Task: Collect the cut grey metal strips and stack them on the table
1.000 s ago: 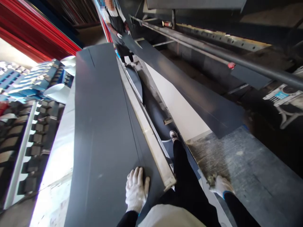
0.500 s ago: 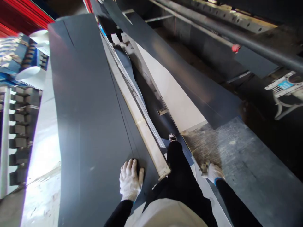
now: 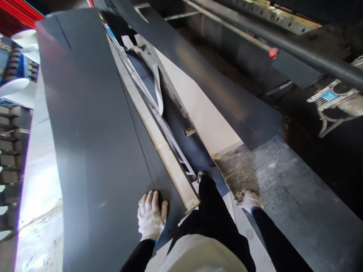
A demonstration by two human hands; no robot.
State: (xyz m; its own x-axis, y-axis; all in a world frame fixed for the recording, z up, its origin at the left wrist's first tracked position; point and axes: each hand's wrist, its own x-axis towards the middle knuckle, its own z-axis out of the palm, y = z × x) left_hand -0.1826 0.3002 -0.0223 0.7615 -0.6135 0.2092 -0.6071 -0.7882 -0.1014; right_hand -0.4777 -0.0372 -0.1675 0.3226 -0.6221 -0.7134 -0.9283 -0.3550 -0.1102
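- A long dark grey metal sheet (image 3: 93, 124) lies flat on the left side of the view and reaches far away from the person.
- The left hand (image 3: 151, 216), in a white knit glove, rests on this sheet near the lower end. It is open with the fingers spread, and it grips nothing.
- The right hand (image 3: 250, 201), also gloved, is low beside a scuffed grey surface (image 3: 283, 196). I cannot tell if it holds the small rough bit (image 3: 240, 195) at its fingertips.
- A pale wooden strip (image 3: 172, 173) runs along the right edge of the sheet.
- A second dark sheet (image 3: 215, 87) lies further right, partly over a white board (image 3: 204, 117).
- Between the hands are a black trouser leg (image 3: 212, 211) and a shoe (image 3: 200, 175).
- Up on the right is a long steel bar (image 3: 297, 49) with a red mark (image 3: 273, 53).
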